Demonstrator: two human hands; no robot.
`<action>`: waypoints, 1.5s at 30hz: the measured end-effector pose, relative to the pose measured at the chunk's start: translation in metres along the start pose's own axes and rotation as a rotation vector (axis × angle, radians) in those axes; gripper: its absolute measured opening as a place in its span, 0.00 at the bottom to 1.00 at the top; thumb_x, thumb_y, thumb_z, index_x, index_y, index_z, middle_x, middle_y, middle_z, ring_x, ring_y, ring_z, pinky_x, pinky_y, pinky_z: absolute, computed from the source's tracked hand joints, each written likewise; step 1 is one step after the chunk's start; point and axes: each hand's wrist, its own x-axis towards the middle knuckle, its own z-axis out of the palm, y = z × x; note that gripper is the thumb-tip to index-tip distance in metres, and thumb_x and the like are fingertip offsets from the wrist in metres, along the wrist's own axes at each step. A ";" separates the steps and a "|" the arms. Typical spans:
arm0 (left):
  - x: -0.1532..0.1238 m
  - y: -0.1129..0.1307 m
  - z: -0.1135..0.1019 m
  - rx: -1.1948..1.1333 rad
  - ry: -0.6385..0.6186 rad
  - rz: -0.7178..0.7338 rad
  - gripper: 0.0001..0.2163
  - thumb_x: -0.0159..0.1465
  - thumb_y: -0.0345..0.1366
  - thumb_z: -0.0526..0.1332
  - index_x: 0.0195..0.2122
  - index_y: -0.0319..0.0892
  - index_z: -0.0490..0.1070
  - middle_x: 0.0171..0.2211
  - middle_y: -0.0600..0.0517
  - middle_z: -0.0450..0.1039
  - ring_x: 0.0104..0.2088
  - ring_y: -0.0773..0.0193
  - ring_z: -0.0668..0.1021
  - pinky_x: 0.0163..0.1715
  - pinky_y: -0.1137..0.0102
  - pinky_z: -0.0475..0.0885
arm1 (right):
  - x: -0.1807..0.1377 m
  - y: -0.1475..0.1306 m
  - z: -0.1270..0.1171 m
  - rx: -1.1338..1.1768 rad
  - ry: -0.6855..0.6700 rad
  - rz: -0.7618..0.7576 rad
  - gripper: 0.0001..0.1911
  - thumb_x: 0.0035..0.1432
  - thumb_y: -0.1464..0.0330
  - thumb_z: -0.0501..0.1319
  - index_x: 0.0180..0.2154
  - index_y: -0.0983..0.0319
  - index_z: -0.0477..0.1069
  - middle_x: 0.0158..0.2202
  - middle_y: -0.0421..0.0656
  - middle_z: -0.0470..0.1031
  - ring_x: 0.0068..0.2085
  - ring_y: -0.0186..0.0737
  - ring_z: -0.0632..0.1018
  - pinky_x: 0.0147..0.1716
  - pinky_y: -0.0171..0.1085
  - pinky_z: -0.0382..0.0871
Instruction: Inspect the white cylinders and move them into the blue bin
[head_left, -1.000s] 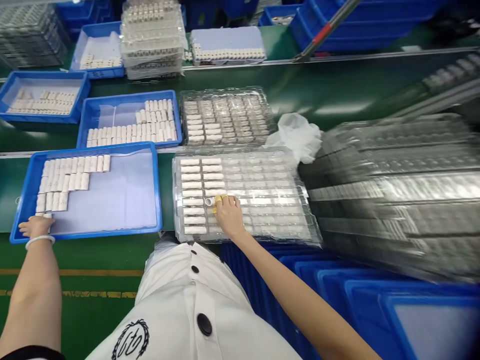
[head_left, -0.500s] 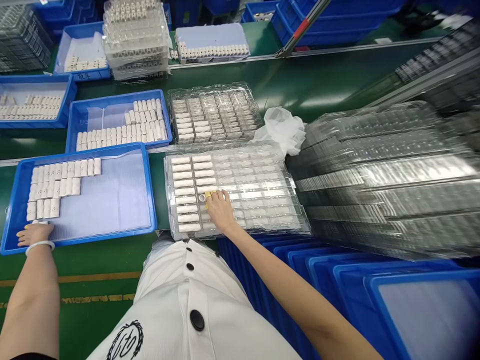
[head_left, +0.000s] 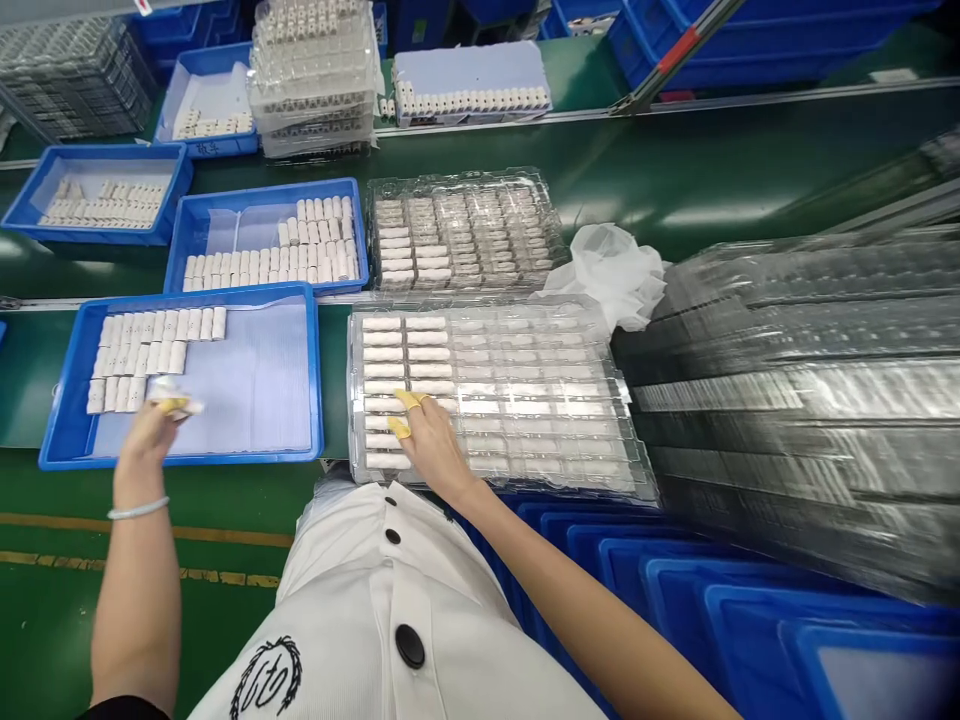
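My left hand (head_left: 150, 432) is above the near-left part of a blue tray (head_left: 319, 380), its fingers, with yellow finger covers, closed on white tubes (head_left: 176, 393) smeared by motion; I cannot tell how many. Rows of similar short white tubes (head_left: 142, 355) stand on the tray's pale lining. My right hand (head_left: 433, 445) rests over a clear plastic tray (head_left: 540, 470), touching the white tubes in its left two columns. Its yellow-covered thumb and forefinger are apart, and nothing shows gripped between them. The palm and fingers cover some slots of the second column.
Behind stand another blue tray (head_left: 364, 240) of tubes and a filled clear tray (head_left: 465, 230). Crumpled white film (head_left: 611, 275) lies by the clear tray's far right corner. Stacked clear trays (head_left: 795, 400) crowd the right side, with blue bins (head_left: 675, 590) below.
My left hand has risen from the blue tray's near-left corner and moved right, carrying white tubes. My right hand's fingers have spread, and the tube end seen at them no longer shows. The view has shifted.
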 end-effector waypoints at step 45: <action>-0.159 0.022 0.186 -0.008 -0.416 0.537 0.13 0.58 0.34 0.67 0.44 0.50 0.77 0.46 0.48 0.75 0.50 0.54 0.73 0.53 0.61 0.66 | -0.029 -0.044 -0.076 0.619 0.388 -0.166 0.19 0.62 0.72 0.56 0.55 0.56 0.65 0.46 0.49 0.73 0.50 0.46 0.74 0.47 0.49 0.72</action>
